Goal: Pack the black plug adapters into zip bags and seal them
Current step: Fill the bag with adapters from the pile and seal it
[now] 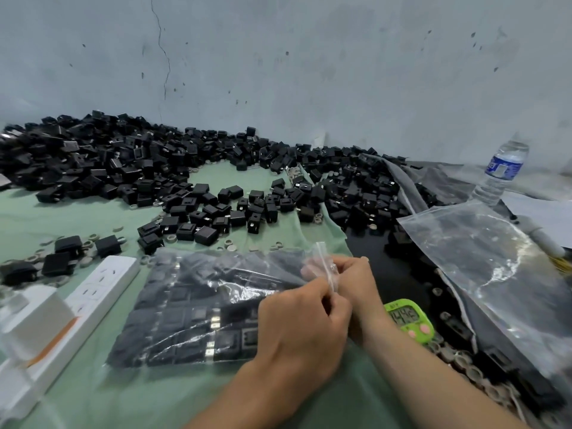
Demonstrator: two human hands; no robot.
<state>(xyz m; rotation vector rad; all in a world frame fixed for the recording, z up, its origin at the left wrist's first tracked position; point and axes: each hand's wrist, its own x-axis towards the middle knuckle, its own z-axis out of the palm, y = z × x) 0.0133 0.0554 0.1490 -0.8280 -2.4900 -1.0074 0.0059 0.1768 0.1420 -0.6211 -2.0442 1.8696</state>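
Zip bag [272, 264] — filled with black plug adapters [198, 317], lying flat on the table [93, 394], left of both hands; its mouth strip is running away from the person. Left hand [305, 320] is pinching the strip's near end — right hand [359, 283] is pinching farther along.

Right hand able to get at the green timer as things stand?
Probably not yet: the right hand pinches the zip bag edge with the left hand. The green timer lies just beside its wrist, uncovered, so letting go should suffice.
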